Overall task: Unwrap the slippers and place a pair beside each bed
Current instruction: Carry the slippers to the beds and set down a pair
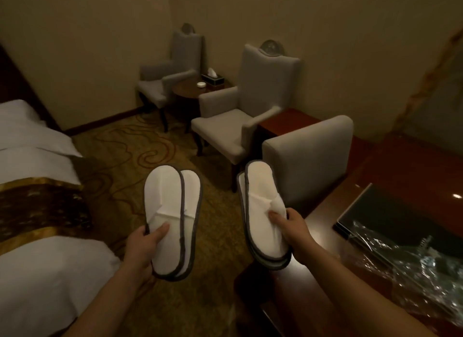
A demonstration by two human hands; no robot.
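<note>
A: Who holds what?
B: The left hand [144, 246] pinches the left pair [170, 206] of slippers near one end, thumb on top. The right hand [292, 227] grips the right pair [260, 201], and its fingers [275, 216] bunch up the soft top. In each pair one slipper lies flat on the other

A: Are they out of their wrap?
B: Yes, both pairs are bare and white. The see-through wrap [406, 259] lies crumpled on the counter [413, 166], off to the right of the right fingers

A: Is any pair by a bed?
B: Not yet. Both pairs are up in the air over the carpet [140, 146]. A bed [37, 274] is close, just left of the left fingers. I can see only this one bed

A: So what is left?
B: I think the unwrapping is done. All the putting down is yet to do: one pair on the floor beside this bed, one beside another
</note>
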